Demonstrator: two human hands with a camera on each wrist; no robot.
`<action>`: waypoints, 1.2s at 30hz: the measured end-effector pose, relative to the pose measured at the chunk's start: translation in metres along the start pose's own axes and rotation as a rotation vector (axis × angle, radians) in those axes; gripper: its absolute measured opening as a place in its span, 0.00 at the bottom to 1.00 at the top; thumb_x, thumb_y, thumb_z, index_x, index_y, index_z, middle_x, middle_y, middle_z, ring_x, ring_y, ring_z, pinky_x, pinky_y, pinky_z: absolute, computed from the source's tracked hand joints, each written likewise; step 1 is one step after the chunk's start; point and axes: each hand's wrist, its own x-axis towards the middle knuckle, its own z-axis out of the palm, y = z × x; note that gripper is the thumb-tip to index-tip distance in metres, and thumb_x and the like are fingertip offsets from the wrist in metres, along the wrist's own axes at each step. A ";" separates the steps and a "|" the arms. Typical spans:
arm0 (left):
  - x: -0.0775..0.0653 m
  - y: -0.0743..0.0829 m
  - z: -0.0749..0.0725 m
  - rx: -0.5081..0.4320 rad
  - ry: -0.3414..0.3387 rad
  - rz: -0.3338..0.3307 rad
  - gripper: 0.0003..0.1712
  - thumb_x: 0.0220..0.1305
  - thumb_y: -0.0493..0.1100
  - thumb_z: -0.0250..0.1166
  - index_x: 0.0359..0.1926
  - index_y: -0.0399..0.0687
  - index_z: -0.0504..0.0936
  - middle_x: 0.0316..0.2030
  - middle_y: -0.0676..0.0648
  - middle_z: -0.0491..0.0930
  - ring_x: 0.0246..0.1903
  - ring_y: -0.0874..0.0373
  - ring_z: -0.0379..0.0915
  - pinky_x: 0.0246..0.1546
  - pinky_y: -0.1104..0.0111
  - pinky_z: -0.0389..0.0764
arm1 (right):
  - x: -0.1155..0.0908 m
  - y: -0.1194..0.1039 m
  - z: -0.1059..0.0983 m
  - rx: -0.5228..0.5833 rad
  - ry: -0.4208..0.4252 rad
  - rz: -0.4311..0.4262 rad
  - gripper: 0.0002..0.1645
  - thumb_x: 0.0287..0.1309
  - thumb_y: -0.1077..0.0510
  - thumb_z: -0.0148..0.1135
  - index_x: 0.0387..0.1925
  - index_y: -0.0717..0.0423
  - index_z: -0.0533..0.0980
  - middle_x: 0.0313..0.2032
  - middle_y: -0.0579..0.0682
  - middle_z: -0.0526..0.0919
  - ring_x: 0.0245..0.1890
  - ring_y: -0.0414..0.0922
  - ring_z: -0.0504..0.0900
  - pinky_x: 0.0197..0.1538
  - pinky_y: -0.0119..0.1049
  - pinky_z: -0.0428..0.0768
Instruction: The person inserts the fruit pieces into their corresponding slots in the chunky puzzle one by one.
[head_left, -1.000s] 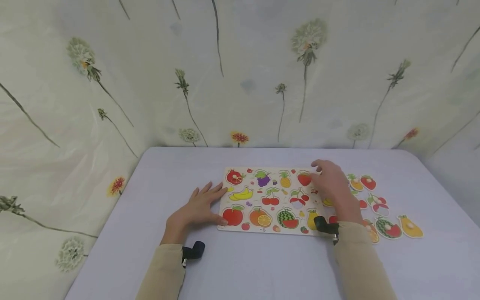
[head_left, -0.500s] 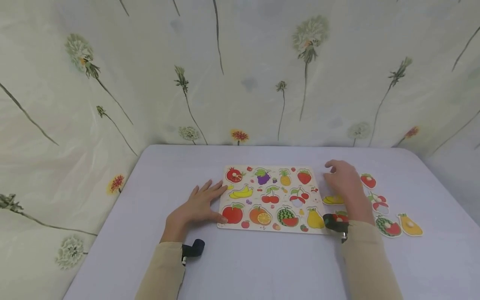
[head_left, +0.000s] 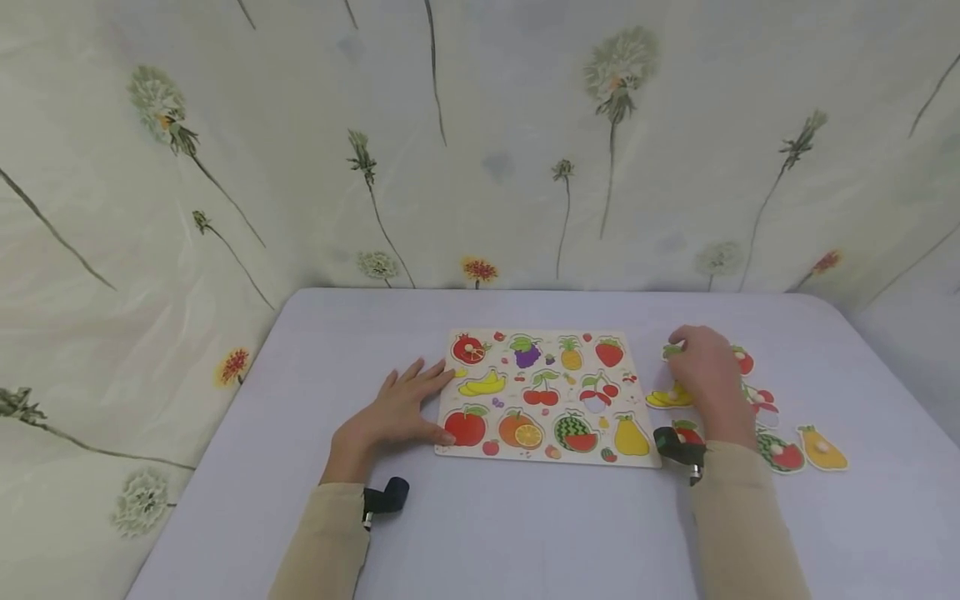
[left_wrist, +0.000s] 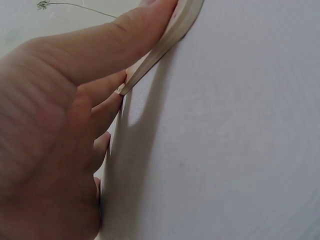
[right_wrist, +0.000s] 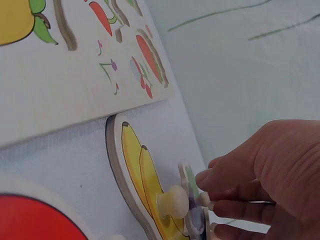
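A wooden fruit puzzle board point(head_left: 555, 408) lies on the table. My left hand point(head_left: 401, 412) rests at its left side, fingers spread and straight; in the left wrist view the thumb point(left_wrist: 115, 42) lies over the board's edge. A pomegranate piece point(head_left: 467, 350) with a knob sits in the board's upper left corner. Right of the board, my right hand point(head_left: 705, 371) is over the loose pieces. In the right wrist view its thumb and fingertips pinch the knob of a purple-and-green grape piece point(right_wrist: 194, 212). Next to that is a banana piece point(right_wrist: 137, 170) with a pale knob.
Several loose pieces lie to the right: an apple point(head_left: 687, 431), cherries point(head_left: 765, 408), a watermelon point(head_left: 783, 454), a pear point(head_left: 822, 450) and a strawberry point(head_left: 743, 360) partly behind the right hand. A flowered curtain point(head_left: 480, 150) hangs behind the table point(head_left: 525, 533).
My right hand has moved right, away from the board's upper right corner, and come down among the loose pieces at the grape piece. The left hand has stayed in place.
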 end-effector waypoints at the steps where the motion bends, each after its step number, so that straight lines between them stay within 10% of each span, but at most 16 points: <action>1: 0.000 0.000 0.000 0.000 -0.002 0.000 0.59 0.45 0.63 0.76 0.77 0.68 0.56 0.79 0.58 0.48 0.80 0.50 0.31 0.78 0.45 0.34 | -0.001 0.001 -0.001 0.000 0.000 0.002 0.24 0.61 0.63 0.55 0.59 0.65 0.72 0.54 0.68 0.72 0.48 0.62 0.68 0.46 0.54 0.78; 36: -0.001 0.003 -0.001 -0.030 -0.003 -0.002 0.59 0.44 0.63 0.76 0.76 0.66 0.57 0.79 0.57 0.49 0.80 0.50 0.31 0.78 0.45 0.33 | 0.001 0.006 0.000 0.091 -0.012 0.130 0.21 0.66 0.53 0.55 0.53 0.64 0.73 0.51 0.65 0.73 0.44 0.58 0.70 0.35 0.39 0.75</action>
